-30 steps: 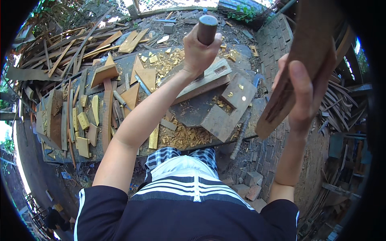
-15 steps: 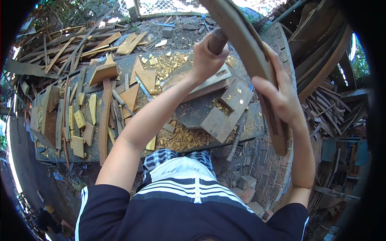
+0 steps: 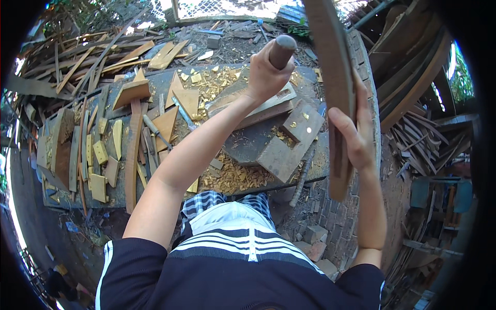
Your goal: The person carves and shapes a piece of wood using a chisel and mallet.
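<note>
My left hand (image 3: 266, 72) is closed around the round dark wooden handle of a tool (image 3: 282, 50), held up above the workbench (image 3: 248, 139). My right hand (image 3: 356, 137) grips a long curved wooden piece (image 3: 333, 77) that stands nearly upright at the bench's right end, its top running out of view. Below the hands lie a thick wooden block (image 3: 289, 142) and a flat plank (image 3: 268, 106) among yellow wood chips (image 3: 232, 178).
Several cut wooden blanks and offcuts (image 3: 103, 150) cover the bench's left half, with a long curved strip (image 3: 133, 155). Scrap timber (image 3: 77, 62) is piled behind. Curved boards (image 3: 418, 88) lean at the right. Brick paving and loose bricks (image 3: 315, 237) lie underfoot.
The curved wooden piece in my right hand has swung from slanting across the view to nearly upright. My left hand with the tool handle stays raised, shifted slightly.
</note>
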`<state>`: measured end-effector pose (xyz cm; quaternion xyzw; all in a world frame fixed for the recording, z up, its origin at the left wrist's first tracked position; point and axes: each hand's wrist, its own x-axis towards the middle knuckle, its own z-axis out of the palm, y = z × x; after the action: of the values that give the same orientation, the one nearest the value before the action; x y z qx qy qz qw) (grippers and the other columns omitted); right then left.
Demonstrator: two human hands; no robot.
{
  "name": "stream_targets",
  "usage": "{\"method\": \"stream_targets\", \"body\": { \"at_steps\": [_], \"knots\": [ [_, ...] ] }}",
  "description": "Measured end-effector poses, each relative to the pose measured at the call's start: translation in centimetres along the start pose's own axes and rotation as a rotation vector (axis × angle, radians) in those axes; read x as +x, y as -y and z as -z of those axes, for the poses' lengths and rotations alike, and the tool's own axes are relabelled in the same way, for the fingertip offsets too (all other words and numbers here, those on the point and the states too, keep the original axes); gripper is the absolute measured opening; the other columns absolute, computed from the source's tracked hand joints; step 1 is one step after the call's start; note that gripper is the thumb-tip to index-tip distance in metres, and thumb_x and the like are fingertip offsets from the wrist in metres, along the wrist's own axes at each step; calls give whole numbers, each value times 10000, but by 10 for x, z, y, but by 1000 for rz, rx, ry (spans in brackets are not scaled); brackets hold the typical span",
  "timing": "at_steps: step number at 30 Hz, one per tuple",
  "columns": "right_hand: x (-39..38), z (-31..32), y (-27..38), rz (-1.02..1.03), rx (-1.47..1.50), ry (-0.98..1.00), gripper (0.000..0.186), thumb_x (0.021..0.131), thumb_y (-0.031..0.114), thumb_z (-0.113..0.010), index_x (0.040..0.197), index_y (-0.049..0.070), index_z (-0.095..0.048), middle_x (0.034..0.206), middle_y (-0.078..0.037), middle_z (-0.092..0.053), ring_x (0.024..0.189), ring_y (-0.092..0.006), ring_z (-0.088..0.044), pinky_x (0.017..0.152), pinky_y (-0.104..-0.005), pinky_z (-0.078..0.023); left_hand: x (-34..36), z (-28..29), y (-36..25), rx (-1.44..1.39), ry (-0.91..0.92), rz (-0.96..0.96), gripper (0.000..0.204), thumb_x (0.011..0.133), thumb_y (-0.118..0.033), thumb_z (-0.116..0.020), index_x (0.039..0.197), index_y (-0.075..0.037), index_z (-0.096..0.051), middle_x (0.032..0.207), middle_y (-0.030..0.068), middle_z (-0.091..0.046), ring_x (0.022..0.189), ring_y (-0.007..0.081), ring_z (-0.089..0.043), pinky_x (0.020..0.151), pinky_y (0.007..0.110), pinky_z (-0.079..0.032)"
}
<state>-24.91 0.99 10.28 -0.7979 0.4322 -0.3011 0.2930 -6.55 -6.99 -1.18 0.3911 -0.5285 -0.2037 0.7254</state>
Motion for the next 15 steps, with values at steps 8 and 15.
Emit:
{"method": "stream_targets", "body": {
  "at_steps": [8, 15],
  "knots": [
    [-24, -70, -128, -361, -194, 80, 797, 840, 416, -657, 1512, 202, -285, 1341, -268, -533, 1214, -459, -527, 1024, -473, -420, 7, 10, 14, 11, 8, 93, 152, 781, -113, -671, 842, -11, -577, 706, 86, -606, 626, 153, -563, 635, 317, -489],
    [-42, -97, -145, -448, -291, 99, 869, 833, 392, -663, 1521, 251, -151, 1206, -263, -618, 1081, -466, -604, 940, -501, -469, 11, 7, 19, -56, 103, 106, 140, 764, -80, -678, 787, -13, -557, 699, 30, -592, 640, 97, -539, 585, 279, -442]
  ]
}}
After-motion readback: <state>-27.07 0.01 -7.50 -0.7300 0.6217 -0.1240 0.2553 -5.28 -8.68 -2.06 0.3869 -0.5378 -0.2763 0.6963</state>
